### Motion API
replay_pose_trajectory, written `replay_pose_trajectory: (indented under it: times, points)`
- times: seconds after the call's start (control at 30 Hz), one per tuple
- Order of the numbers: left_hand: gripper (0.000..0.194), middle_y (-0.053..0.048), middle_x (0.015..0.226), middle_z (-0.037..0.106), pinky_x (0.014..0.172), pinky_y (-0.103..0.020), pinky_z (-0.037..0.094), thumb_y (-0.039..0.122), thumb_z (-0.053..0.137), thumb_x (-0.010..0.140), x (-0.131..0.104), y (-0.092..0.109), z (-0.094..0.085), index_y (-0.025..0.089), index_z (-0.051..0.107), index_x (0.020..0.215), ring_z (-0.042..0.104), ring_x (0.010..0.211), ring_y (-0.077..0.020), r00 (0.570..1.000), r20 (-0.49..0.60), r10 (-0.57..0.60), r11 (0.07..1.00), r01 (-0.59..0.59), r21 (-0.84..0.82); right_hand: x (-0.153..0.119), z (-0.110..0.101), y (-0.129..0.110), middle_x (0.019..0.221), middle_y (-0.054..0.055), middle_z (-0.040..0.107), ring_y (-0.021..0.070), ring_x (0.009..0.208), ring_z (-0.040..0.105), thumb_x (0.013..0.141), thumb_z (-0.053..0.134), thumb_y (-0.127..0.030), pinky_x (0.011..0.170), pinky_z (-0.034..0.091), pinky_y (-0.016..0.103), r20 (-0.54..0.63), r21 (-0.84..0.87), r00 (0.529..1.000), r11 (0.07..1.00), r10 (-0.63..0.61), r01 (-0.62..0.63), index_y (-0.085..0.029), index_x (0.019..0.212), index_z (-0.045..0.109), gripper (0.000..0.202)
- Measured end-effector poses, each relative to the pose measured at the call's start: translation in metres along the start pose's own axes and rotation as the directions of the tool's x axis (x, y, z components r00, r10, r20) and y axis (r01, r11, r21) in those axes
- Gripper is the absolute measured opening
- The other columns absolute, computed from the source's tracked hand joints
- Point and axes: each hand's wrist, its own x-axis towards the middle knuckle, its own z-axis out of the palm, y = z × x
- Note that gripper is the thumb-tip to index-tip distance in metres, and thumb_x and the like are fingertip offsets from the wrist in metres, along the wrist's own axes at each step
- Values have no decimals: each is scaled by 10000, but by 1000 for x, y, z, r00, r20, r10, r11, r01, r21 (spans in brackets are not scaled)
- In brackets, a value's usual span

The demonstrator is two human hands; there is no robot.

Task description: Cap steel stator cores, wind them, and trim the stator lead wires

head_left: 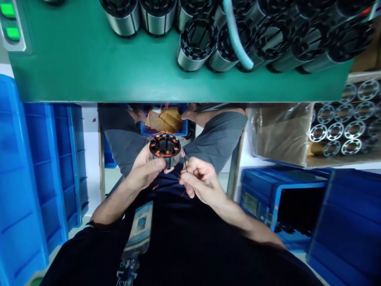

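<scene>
Above my lap, my left hand (pixel 146 169) is wrapped round a stator (pixel 165 150), a metal ring with a black slotted top and copper-coloured windings. Its thumb lies across the near side of the metal wall. To the right, my right hand (pixel 201 178) pinches a thin dark wire (pixel 185 161) between thumb and fingers. The wire runs up from the fingers to the stator's right side. The wire's lower end near the fingertips is too small to make out clearly.
Several stators (pixel 196 43) stand on the green table (pixel 119 75) ahead, with a pale blue tube (pixel 236 37) above them. Blue crates (pixel 24 167) line the left. At the right are a cardboard box (pixel 279 153) of metal rings and more blue crates (pixel 262 186).
</scene>
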Motion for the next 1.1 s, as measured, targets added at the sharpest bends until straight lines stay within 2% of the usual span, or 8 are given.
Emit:
replay_pose_trajectory:
  times: [0.1, 0.23, 0.4, 0.57, 0.67, 0.8, 0.97, 1.1]
  points:
    - [706, -51, 922, 727, 533, -241, 442, 751, 1006, 784, 1, -2, 14, 192, 767, 1144, 536, 621, -102, 976, 9, -216, 938, 210, -277, -2, 5, 2, 786, -18, 799, 117, 484, 738, 909, 1067, -359, 453, 585, 165, 37, -45, 999, 999, -1, 3, -201, 848, 714, 391]
    - [671, -13, 928, 689, 488, -228, 443, 580, 1099, 619, 9, -8, 14, 225, 740, 1062, 553, 625, -102, 996, -72, -51, 969, 32, -243, -1, 5, -13, 819, -6, 815, 127, 522, 776, 798, 1130, -227, 491, 601, 157, 61, -96, 996, 993, -58, 64, -191, 863, 815, 323]
    - [617, -50, 976, 813, 699, -336, 671, 710, 1003, 857, 10, -5, 1, 235, 766, 1171, 768, 758, -201, 972, -174, 160, 986, -150, 65, -7, -1, -40, 849, -2, 830, 129, 552, 783, 936, 1028, -203, 497, 603, 183, 29, -188, 979, 961, -200, 201, -221, 993, 865, 174]
    - [587, -122, 1135, 872, 781, -345, 690, 712, 924, 964, 5, -4, -2, 203, 793, 1224, 837, 886, -232, 998, -38, -44, 999, 43, -15, -2, -4, -30, 865, 13, 855, 118, 645, 775, 1046, 916, -211, 640, 603, 221, 172, -463, 937, 814, -304, 349, -222, 1046, 868, 49]
    - [644, -64, 1108, 837, 802, -346, 674, 503, 1139, 751, 0, -9, 0, 242, 812, 1240, 793, 843, -205, 995, -2, 101, 992, -101, 74, 11, -17, -10, 802, 26, 835, 133, 657, 734, 1049, 917, -369, 644, 555, 244, 263, -601, 932, 712, -251, 361, -207, 904, 842, 230]
    - [581, -52, 1105, 786, 979, -412, 676, 270, 1179, 650, -6, -7, 6, 229, 818, 1104, 798, 990, -252, 955, 100, 278, 859, -294, 419, 25, -47, -19, 837, 41, 862, 148, 705, 763, 1028, 927, -437, 664, 581, 233, 191, -665, 971, 709, -144, 236, -195, 896, 836, 290]
    - [735, -38, 1147, 828, 893, -353, 661, 170, 1111, 713, -13, 4, 16, 282, 691, 1305, 828, 974, -239, 972, 205, 118, 878, -199, 436, 27, -51, -81, 953, 83, 894, 173, 814, 842, 1114, 809, -638, 731, 684, 252, 194, -458, 981, 886, 18, 74, -192, 961, 845, 473]
    - [697, 8, 1096, 808, 776, -302, 592, 201, 1063, 730, -15, 11, 23, 302, 597, 1240, 790, 883, -199, 967, 254, 28, 817, -169, 551, 29, -30, -111, 895, 28, 870, 137, 727, 806, 986, 1007, -446, 640, 628, 204, 347, -392, 923, 920, 165, -17, -181, 996, 829, 319]
